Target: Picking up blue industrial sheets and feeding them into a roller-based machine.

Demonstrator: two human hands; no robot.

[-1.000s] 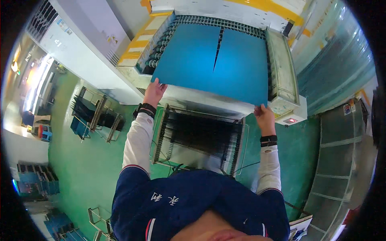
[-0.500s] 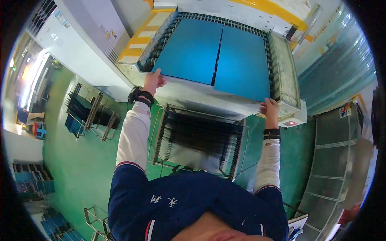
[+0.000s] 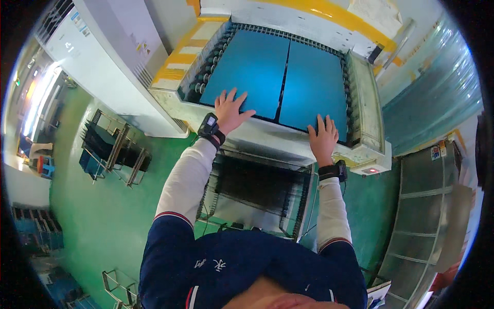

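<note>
Two flat blue panels lie side by side on the roller bed (image 3: pixel 199 87) of a machine, a narrow dark gap between them. Spread fingers of my left hand (image 3: pixel 231 109) rest at the near edge of the left blue panel (image 3: pixel 252 67). My right hand (image 3: pixel 323 138) lies with fingers apart at the near edge of the right blue panel (image 3: pixel 315 77). Neither hand is closed around anything. Black bands with small dark devices sit on both wrists.
Below the machine's front stands a metal rack (image 3: pixel 252 185) holding dark panels, close to my body. Another rack (image 3: pixel 116 147) is on the green floor at left. A white cabinet (image 3: pixel 113 67) rises left of the machine; a grey panelled frame (image 3: pixel 424 206) stands at right.
Both hands have let go of the panels' near edge corners and moved inward, now flat on the near edges with fingers spread. The panels sit slightly farther in on the rollers.
</note>
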